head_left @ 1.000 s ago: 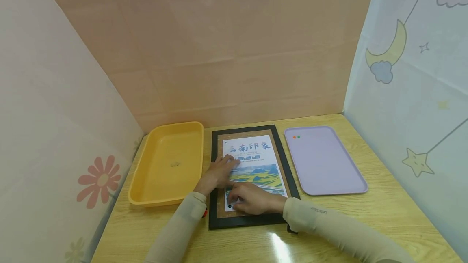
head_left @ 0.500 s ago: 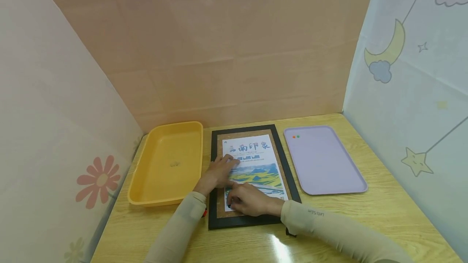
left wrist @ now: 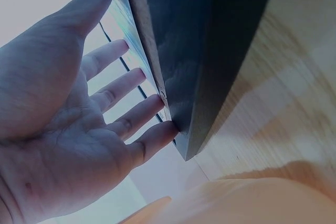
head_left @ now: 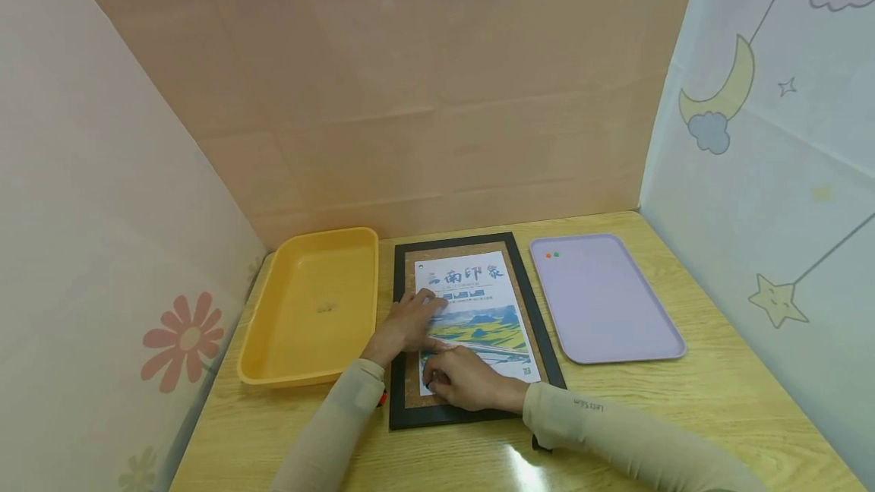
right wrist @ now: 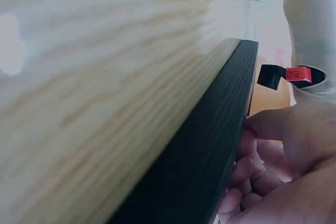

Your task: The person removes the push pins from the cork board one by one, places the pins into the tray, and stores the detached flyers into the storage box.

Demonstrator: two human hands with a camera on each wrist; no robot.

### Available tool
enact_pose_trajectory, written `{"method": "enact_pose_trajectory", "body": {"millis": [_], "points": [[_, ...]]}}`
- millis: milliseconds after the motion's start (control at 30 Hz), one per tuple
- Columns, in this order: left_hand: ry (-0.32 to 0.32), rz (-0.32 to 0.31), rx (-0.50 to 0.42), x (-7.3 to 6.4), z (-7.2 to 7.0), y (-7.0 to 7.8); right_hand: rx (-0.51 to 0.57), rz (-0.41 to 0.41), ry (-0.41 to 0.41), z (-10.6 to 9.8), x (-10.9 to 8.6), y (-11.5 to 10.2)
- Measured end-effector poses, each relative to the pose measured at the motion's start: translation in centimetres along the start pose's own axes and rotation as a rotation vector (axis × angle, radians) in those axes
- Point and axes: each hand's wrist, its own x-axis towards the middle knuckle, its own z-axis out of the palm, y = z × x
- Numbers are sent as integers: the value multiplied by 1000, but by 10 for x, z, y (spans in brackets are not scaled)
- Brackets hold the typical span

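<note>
A printed poster (head_left: 470, 317) lies on a cork board (head_left: 412, 401) with a black frame (head_left: 547, 310). My left hand (head_left: 408, 321) rests with spread fingers on the poster's left side; in the left wrist view those fingers (left wrist: 134, 114) extend toward the frame. At the poster's lower left corner, my right hand (head_left: 468, 378) has its fingertips round a small black pushpin (head_left: 428, 384), mostly hidden by the fingers. The right wrist view shows the right fingers (right wrist: 242, 171) curled behind the frame's edge; the pin is hidden there. Another small pin (head_left: 421, 266) sits at the poster's upper left corner.
Left of the board stands a yellow tray (head_left: 314, 310) with a small cluster of something in it. To the right lies a lilac tray (head_left: 608, 302) with an orange pin (head_left: 548, 255) and a green pin (head_left: 557, 254). Walls enclose the wooden table (head_left: 724, 393) behind and at both sides.
My right fingers have closed in over the black pushpin, which showed more plainly a second ago. The right wrist has shifted slightly left and down. My left hand stays put.
</note>
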Motion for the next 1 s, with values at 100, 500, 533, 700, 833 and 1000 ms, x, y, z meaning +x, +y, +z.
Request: {"method": "enact_pose_trajectory", "body": {"millis": [100,500,533,700,833,1000], "points": [[13,10,11,-2,-1,1,18,-46,63,13,-1,14],[4,1,10,-1,-1,0,52,3,93,35,-2,35],[2,0,12,0,-1,0,40,15,89,37,-2,36],[11,-11,-2,0,-2,2,-14,35,75,39,0,37],[16,-10,-13,0,-2,2,-33,11,83,40,-1,39],[19,-1,-20,0,-1,3,-25,-50,104,35,-2,34]]}}
